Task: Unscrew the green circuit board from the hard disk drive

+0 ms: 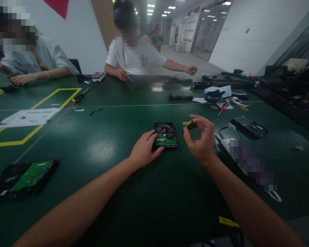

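Note:
A hard disk drive [166, 136] lies on the green table in front of me, its green circuit board facing up on the near half. My left hand [145, 149] steadies it, fingers along the left side and thumb at the near edge. To the right, my right hand [201, 140] pinches the yellow-and-black handle of a small screwdriver [191, 124] between thumb and fingertips. Its thin shaft slants down left toward the drive's right edge; whether the tip touches the drive I cannot tell.
Another hard drive [32, 178] sits at the left, a third [248, 126] at the right. Near my right forearm lies a white strap-like item [229, 147], partly blurred. Tools, cables and papers [28, 117] are spread around. Two people [134, 56] work across the table.

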Available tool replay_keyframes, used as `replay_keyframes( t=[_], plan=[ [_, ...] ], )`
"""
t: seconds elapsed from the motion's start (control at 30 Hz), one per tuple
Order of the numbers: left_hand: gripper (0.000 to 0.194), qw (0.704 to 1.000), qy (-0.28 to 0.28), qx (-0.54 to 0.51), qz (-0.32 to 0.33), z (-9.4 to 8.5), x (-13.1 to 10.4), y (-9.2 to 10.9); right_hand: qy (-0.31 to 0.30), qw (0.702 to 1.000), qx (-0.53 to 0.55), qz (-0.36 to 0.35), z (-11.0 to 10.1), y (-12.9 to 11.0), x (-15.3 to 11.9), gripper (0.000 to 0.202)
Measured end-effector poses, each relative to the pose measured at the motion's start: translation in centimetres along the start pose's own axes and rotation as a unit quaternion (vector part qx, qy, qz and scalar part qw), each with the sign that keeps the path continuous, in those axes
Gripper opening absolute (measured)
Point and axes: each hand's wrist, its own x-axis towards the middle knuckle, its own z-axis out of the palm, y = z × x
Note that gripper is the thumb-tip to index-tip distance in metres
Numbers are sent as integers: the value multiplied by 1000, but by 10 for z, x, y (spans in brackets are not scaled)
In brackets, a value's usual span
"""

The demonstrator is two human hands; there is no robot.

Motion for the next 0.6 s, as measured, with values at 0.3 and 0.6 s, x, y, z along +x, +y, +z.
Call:
replay_keyframes(
  t=[0.3,0.6],
  plan=[
    [66,1000,-6,-6,-5,-3,0,2,-11,995,-93,-36,-7,-7,4,53],
    [67,1000,-7,-4,-5,-1,0,0,2,1000,-23,-19,-2,-2,3,54]
  ],
)
